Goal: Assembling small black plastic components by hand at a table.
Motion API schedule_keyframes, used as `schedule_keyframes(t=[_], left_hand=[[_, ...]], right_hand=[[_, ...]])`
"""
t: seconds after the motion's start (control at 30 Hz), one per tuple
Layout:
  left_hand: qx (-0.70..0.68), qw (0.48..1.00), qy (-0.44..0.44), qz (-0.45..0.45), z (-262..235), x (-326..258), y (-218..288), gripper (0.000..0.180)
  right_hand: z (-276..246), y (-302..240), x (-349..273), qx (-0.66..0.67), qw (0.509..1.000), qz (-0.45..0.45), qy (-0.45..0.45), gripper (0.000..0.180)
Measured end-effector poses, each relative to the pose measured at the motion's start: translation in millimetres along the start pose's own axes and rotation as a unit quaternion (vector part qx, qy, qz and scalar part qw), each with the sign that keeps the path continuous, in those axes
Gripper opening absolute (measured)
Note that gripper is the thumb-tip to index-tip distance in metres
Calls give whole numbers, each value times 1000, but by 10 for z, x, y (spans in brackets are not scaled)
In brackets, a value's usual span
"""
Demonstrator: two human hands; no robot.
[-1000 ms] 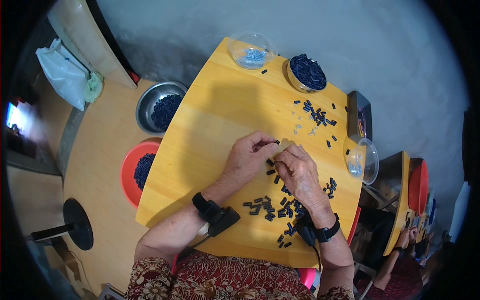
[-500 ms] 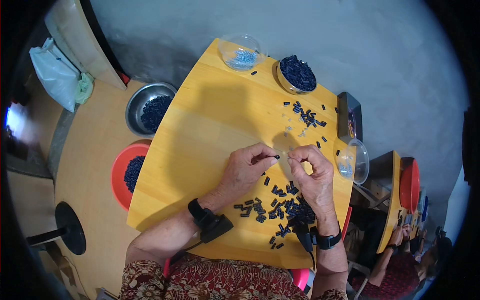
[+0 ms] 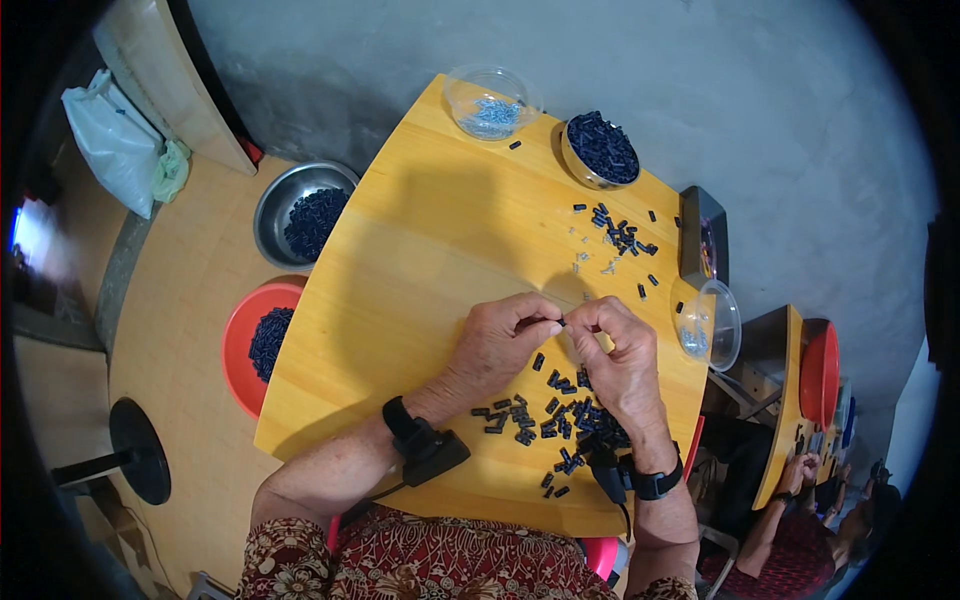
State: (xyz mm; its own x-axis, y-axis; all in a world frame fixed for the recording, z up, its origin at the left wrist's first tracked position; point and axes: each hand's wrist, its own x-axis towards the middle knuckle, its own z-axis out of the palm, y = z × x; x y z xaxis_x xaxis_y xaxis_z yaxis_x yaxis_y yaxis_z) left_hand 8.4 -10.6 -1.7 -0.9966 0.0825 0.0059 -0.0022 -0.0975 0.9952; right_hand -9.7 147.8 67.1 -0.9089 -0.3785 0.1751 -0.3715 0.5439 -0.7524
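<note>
At mid-frame, over the table (image 3: 400,290), left hand (image 3: 492,342) pinches a black part (image 3: 562,322) between thumb and forefinger. Right hand (image 3: 620,362) meets it from the right, thumb and forefinger pressed together; what they grip is too small to tell. Loose pieces (image 3: 553,428) lie below centre. Upper centre: clear tub (image 3: 453,103), bowl (image 3: 588,176) heaped with black pieces. Right of these: dark tray (image 3: 690,240).

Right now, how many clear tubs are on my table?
2: a tub at the table's far edge, and another tub at its right edge, near the tray. I see no others.
</note>
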Motion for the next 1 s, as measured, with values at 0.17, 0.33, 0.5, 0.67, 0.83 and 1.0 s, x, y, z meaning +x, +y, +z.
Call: schedule_keyframes(t=[0.17,0.33,0.5,0.67,0.83,1.0], left_hand=[[63,998,-2,16,1,-19,-5,12],[48,999,-1,9,-16,-19,12,14],[-22,1000,-7,-20,-5,-3,20,14],[-77,997,-12,-24,-11,21,-105,13],[-76,996,-19,-43,-6,44,-96,10],[-78,996,-21,-34,-13,39,-112,9]], right_hand=[[-39,-80,36,-72,997,6,-30,7],[-39,-142,77,-18,995,93,-36,12],[-15,5,-19,45,997,68,7,18],[31,29,-104,25,998,28,46,17],[59,-46,-116,-52,997,-40,46,17],[119,-54,-129,-76,992,-75,68,15]])
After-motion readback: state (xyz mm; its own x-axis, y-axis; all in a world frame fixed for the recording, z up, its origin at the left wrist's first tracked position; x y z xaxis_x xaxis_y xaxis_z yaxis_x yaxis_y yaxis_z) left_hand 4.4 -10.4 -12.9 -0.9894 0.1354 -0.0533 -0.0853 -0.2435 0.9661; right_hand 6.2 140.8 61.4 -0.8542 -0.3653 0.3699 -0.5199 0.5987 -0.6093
